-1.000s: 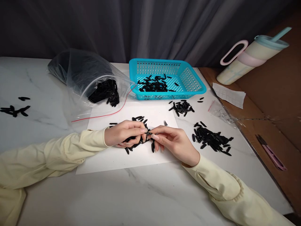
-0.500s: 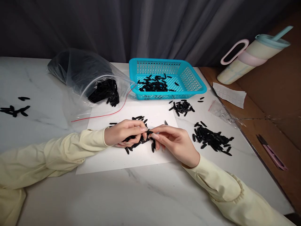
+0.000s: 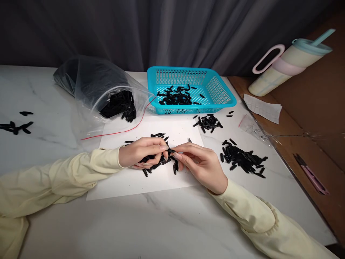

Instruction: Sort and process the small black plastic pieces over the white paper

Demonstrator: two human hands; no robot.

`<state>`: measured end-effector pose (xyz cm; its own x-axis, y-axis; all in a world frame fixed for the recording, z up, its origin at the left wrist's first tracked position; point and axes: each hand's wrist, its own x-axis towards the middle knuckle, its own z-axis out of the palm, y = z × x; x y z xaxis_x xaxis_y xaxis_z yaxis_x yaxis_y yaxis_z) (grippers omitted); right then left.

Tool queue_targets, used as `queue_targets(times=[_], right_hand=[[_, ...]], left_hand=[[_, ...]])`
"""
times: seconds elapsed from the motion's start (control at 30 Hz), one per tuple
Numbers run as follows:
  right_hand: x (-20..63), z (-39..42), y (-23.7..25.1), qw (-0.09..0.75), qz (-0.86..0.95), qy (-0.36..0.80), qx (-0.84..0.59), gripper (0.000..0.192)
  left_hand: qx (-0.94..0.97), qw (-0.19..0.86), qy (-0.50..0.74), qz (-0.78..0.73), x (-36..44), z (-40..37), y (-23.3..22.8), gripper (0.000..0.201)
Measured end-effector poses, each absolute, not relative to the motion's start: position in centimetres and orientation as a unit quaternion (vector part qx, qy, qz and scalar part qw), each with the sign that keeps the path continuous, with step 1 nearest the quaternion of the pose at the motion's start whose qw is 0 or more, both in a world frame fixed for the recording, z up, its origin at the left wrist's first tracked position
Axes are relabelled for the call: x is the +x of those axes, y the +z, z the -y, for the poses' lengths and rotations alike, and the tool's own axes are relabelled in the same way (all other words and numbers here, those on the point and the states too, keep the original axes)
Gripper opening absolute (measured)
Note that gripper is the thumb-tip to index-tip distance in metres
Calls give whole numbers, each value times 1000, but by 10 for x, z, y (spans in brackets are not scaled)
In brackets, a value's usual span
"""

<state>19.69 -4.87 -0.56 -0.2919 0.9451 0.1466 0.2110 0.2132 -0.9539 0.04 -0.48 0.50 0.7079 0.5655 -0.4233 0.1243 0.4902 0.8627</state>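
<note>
Between the fingertips of both hands is a small, slim black piece [image 3: 170, 150], its exact kind too small to make out. My left hand [image 3: 145, 151] pinches its left end, with the other fingers curled. My right hand [image 3: 202, 161] grips the opposite end between thumb and index finger. Right under the hands, a loose pile of similar black pieces [image 3: 157, 166] lies on a white sheet of paper [image 3: 118, 189], partly hidden by my left hand. A pointed grey tip [image 3: 190, 140] shows behind my right hand; the rest of it is covered.
A blue basket [image 3: 192, 107] holding black pieces stands at the back. Left of it lies an open clear zip bag [image 3: 88, 124] of them. More piles [image 3: 244, 158] are to the right. Pink-handled snips [image 3: 312, 176], a paper slip [image 3: 262, 108] and a tumbler [image 3: 285, 68] lie or stand farther right.
Both hands keep nearly the same pose around the black piece. The whole view has shifted very slightly; nothing has been let go or picked up.
</note>
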Motion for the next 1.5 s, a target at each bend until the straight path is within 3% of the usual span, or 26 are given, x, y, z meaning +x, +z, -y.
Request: queue_targets(times=[0.43,1.5], right_hand=[[197,49,-7,428,675,426,-424,14],[194,48,-4,429,552,548,-460,11]], left_hand=[[494,787,137,-344,0,5,5,17],[523,761,147,-355,0,6,4,10]])
